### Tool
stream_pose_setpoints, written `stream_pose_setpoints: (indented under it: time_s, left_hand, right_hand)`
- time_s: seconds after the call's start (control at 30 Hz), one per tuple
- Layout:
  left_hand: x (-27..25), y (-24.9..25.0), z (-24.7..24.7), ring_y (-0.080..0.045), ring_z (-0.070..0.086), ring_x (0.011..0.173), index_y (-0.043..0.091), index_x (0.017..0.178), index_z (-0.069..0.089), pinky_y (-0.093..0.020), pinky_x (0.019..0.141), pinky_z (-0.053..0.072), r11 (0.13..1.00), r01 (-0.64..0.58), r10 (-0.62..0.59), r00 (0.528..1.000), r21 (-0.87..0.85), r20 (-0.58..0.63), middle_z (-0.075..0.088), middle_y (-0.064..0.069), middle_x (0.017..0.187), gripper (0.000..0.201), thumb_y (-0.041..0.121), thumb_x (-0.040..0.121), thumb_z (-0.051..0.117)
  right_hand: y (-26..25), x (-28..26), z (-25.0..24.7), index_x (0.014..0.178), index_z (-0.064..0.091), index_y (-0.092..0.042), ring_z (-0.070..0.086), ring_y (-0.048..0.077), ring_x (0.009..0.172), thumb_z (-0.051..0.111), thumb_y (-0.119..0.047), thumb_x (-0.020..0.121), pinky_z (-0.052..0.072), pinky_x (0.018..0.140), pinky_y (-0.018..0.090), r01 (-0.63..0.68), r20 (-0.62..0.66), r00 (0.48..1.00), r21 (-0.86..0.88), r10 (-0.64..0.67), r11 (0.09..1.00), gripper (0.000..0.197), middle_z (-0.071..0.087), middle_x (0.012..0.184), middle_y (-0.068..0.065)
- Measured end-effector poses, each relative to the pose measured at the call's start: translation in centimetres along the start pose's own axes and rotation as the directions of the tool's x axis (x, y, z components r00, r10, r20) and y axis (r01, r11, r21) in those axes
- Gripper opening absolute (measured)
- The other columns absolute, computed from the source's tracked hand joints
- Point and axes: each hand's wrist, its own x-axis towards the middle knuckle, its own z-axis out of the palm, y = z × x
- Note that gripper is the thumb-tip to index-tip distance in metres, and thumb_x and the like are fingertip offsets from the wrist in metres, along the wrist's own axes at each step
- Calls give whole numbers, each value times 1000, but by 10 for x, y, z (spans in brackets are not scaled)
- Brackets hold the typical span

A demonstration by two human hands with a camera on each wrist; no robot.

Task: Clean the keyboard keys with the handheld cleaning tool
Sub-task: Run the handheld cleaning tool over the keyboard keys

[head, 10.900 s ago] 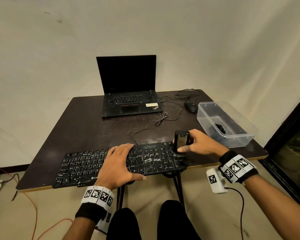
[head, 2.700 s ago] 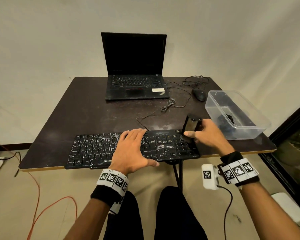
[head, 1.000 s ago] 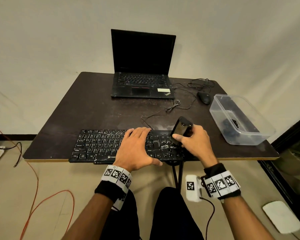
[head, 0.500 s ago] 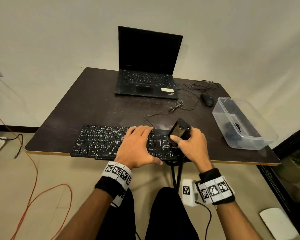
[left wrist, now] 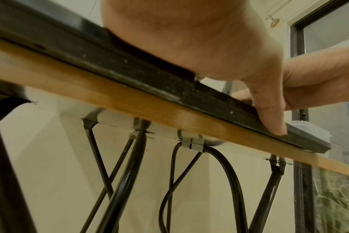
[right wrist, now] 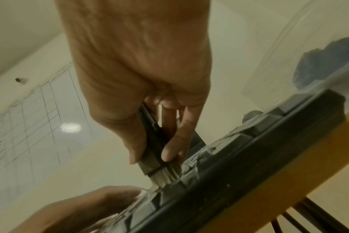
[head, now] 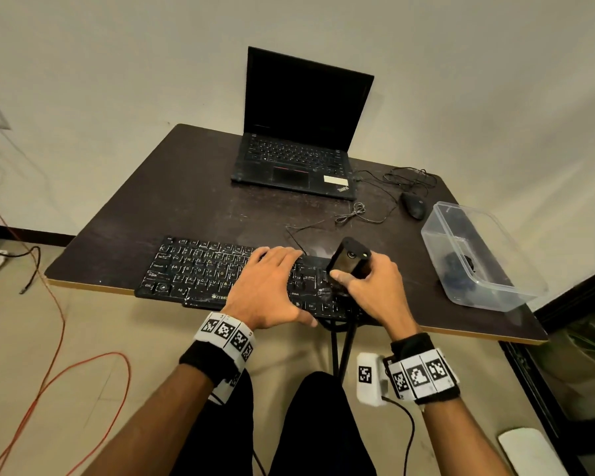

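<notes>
A black keyboard (head: 200,269) lies along the near edge of the dark table (head: 193,201). My left hand (head: 267,286) lies flat on its middle keys, fingers straight, thumb (left wrist: 269,116) pressing the keyboard's front edge (left wrist: 149,82). My right hand (head: 371,286) grips a black handheld cleaning tool (head: 347,261), tilted to the left over the keyboard's right part. In the right wrist view the cleaning tool (right wrist: 151,145) ends in pale bristles (right wrist: 165,175) that touch the keys (right wrist: 189,173).
An open black laptop (head: 299,132) stands at the back of the table. A black mouse (head: 413,205) with loose cables lies to its right. A clear plastic box (head: 474,255) holding dark items sits at the right edge. An orange cable (head: 59,338) runs over the floor.
Over the last seconds my right hand has carried the tool from the keyboard's far right end toward its middle and tilted it left. My left hand has stayed on the keys.
</notes>
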Motion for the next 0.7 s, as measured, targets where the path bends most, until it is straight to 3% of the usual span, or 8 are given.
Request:
stream_pose_setpoints:
  time_s: [0.13, 0.23, 0.37, 0.5, 0.63, 0.7]
  left_hand:
    - [1, 0, 0, -13, 36, 146, 22, 156, 38, -38, 129, 14, 1000, 3, -3, 1000, 4, 6, 45, 7, 157, 133, 97, 49, 61]
    - [0, 0, 1, -12, 35, 146, 21, 157, 38, -38, 130, 14, 1000, 3, -3, 1000, -5, 7, 45, 7, 158, 133, 96, 50, 63]
    - [0, -1, 1, -12, 37, 145, 22, 155, 40, -38, 129, 16, 1000, 5, -5, 1000, -13, -9, 47, 7, 156, 132, 96, 48, 64]
    - [1, -1, 2, -13, 38, 145, 20, 156, 40, -37, 129, 15, 1000, 7, -7, 1000, -12, -1, 47, 7, 155, 134, 97, 48, 63]
    - [1, -2, 3, -13, 37, 146, 21, 156, 39, -38, 129, 15, 1000, 13, -13, 1000, -9, 3, 46, 7, 157, 135, 98, 48, 63]
    - [1, -2, 3, -13, 37, 146, 21, 156, 39, -38, 129, 15, 1000, 12, -11, 1000, -11, 2, 46, 7, 157, 134, 97, 48, 63]
  right_hand:
    - [-5, 8, -1, 95, 76, -31, 76, 12, 88, 86, -50, 69, 63, 86, 46, 21, 149, 989, -36, -16, 999, 34, 80, 91, -10]
    - [-8, 17, -7, 100, 77, -26, 76, 13, 94, 89, -35, 80, 60, 91, 42, 42, 106, 994, -68, -35, 997, 25, 81, 96, -9]
    - [-12, 23, -12, 106, 76, -27, 78, 19, 90, 89, -40, 74, 62, 90, 52, 61, 338, 941, -67, -35, 996, 36, 81, 96, -3]
    - [-10, 28, -14, 102, 76, -30, 75, 12, 96, 90, -34, 79, 59, 96, 47, 57, 237, 971, -55, -43, 997, 27, 80, 99, -9]
    - [-9, 28, -12, 105, 76, -29, 77, 15, 94, 89, -42, 72, 61, 94, 51, 69, 347, 937, -45, -49, 997, 38, 81, 97, -6]
    - [-8, 29, -12, 102, 76, -27, 76, 13, 94, 90, -34, 77, 60, 95, 49, 67, 257, 965, -57, -50, 996, 29, 80, 96, -8]
